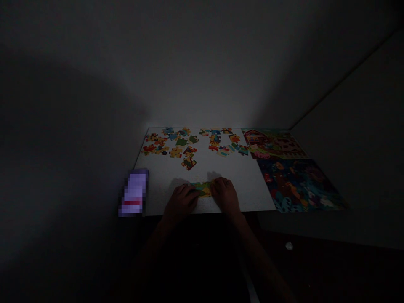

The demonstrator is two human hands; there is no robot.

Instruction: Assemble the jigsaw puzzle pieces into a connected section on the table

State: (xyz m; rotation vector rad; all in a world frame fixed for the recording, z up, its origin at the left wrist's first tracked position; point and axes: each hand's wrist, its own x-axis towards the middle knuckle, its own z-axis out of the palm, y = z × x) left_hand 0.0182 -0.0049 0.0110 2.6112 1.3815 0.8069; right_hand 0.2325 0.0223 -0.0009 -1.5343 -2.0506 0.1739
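On the lit white tabletop (pixel 240 185), near its front edge, lies a short strip of joined yellow and green puzzle pieces (pixel 203 188). My left hand (pixel 181 202) rests palm down at the strip's left end, fingers curled onto it. My right hand (pixel 224 195) presses on the strip's right end with bent fingers. Both hands touch the pieces; whether either pinches one is hard to see in the dim light. Several loose coloured puzzle pieces (pixel 186 145) lie scattered across the far half of the table.
Two finished puzzle pictures lie at the right: a red barn scene (pixel 273 144) at the back and a dark blue sea scene (pixel 298 185) in front. A glowing blurred screen (pixel 134 192) sits at the table's left front corner. Walls close behind; surroundings are dark.
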